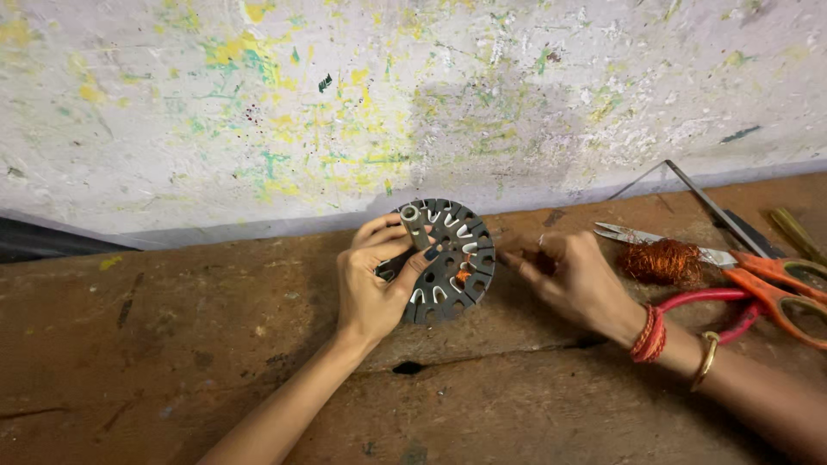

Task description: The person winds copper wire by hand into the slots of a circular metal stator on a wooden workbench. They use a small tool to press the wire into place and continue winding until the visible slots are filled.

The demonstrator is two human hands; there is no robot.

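Two hands work: left hand grips slotted stator, right hand pinches copper wire.

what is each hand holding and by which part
The left hand grips the round slotted stator by its left rim, thumb across the face. The right hand pinches near its right edge; what it holds cannot be told.

Soft, even light fills the frame, brightest on the paint-flecked wall toward twelve o'clock. The wooden bench sits dimmer and warm, darkest at nine o'clock. Shadows are faint, lying just beneath the hands. No glare. Focus is sharp centrally; the edges at three o'clock bend and soften slightly.
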